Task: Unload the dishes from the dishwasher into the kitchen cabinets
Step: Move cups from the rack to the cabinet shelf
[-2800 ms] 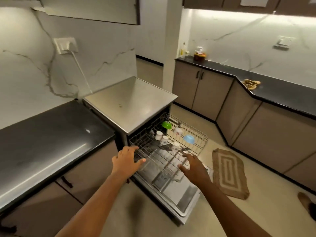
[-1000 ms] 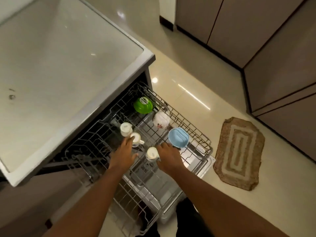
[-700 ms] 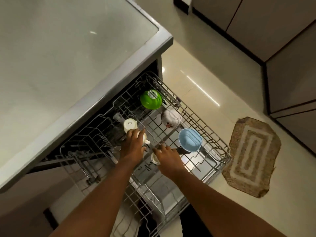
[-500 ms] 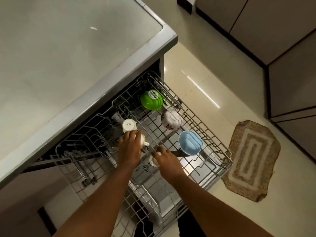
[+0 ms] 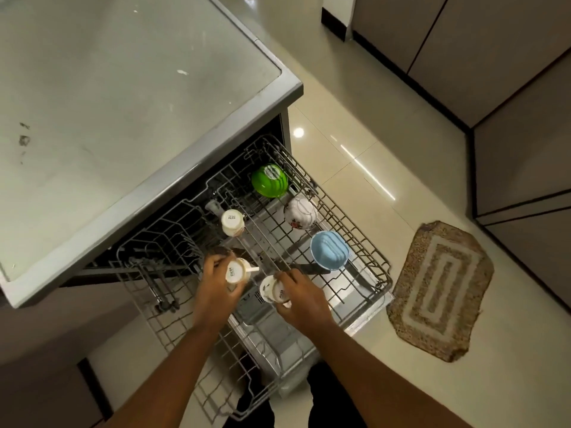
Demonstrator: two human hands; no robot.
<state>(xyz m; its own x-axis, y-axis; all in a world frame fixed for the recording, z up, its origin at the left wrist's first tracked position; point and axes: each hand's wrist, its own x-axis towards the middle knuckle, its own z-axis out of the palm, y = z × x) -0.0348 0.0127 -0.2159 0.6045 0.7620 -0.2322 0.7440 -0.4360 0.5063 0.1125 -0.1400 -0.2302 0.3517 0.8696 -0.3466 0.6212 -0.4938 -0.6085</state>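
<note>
The dishwasher's wire rack (image 5: 364, 242) is pulled out below the steel top. My left hand (image 5: 216, 291) grips an upturned white cup (image 5: 236, 270) above the rack's middle. My right hand (image 5: 301, 299) grips a second white cup (image 5: 272, 288) just to its right. A third white cup (image 5: 233, 222) stands upside down further back in the rack. A green bowl (image 5: 269, 180), a white flowered bowl (image 5: 300, 213) and a light blue bowl (image 5: 329, 250) lie upturned along the rack's right side.
The dishwasher's steel top (image 5: 123, 103) fills the upper left. A dark knife (image 5: 306, 268) lies in the rack near the blue bowl. A woven mat (image 5: 441, 288) is on the tiled floor at right. Beige cabinet doors (image 5: 494, 57) line the far right.
Both hands reached down into the rack and closed on one cup each. The cups are now lifted slightly and tilted, their bases turned towards me.
</note>
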